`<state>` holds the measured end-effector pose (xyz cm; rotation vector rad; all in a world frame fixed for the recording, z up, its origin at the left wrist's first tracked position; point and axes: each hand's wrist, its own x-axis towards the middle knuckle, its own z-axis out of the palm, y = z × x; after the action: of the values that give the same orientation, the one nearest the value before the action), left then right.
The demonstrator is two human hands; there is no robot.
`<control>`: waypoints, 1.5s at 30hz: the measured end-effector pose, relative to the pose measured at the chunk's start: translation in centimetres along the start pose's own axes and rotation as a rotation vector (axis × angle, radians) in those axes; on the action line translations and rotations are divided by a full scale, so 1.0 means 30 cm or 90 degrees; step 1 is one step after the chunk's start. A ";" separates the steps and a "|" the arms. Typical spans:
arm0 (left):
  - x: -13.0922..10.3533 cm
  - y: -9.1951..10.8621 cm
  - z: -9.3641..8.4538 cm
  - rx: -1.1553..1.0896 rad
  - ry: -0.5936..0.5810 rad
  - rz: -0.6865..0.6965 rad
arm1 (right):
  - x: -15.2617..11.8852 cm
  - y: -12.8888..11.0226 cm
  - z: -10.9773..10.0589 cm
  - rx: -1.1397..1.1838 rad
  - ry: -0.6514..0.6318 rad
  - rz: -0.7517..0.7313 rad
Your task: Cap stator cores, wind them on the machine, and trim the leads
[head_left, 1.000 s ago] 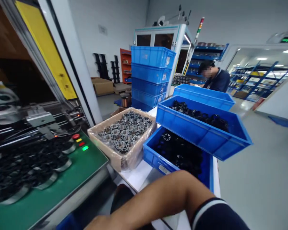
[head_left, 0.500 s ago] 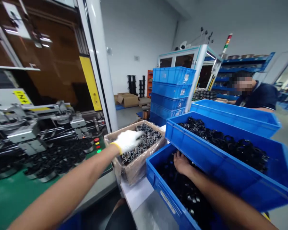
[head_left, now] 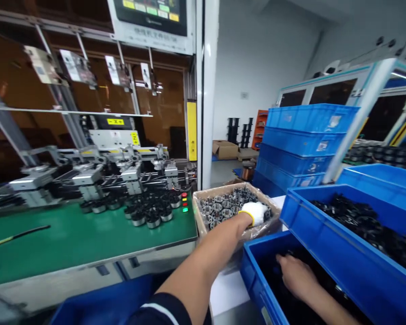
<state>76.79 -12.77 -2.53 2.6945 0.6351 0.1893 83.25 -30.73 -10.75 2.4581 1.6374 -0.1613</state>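
Observation:
My left hand [head_left: 254,213], in a white glove with a yellow cuff, is over the right part of a plastic-lined cardboard box [head_left: 203,225] of round metal cores [head_left: 219,208]. Its fingers point down among the cores and are mostly hidden. My bare right hand [head_left: 296,273] reaches into the lower blue crate [head_left: 262,282], among black parts. Its fingers bend down into the dark contents, so any hold there cannot be made out.
An upper blue crate [head_left: 338,230] of black parts overlaps the lower one. Stacked blue crates [head_left: 304,135] stand behind. On the left, a machine with a green table [head_left: 88,239] carries clustered cores [head_left: 152,212] and a cable-like tool [head_left: 16,235].
The view has swung left, showing more of the machine. My left hand has moved to the box's right side and lowered onto the cores. The other person is out of view.

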 end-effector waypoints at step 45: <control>-1.084 -0.190 0.127 -1.155 0.153 -0.030 | -0.362 -0.555 -0.203 0.457 0.633 -0.573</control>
<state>46.34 -24.00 -9.71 0.9038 0.2596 0.6625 63.64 -32.98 -4.27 2.0113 3.5633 0.5474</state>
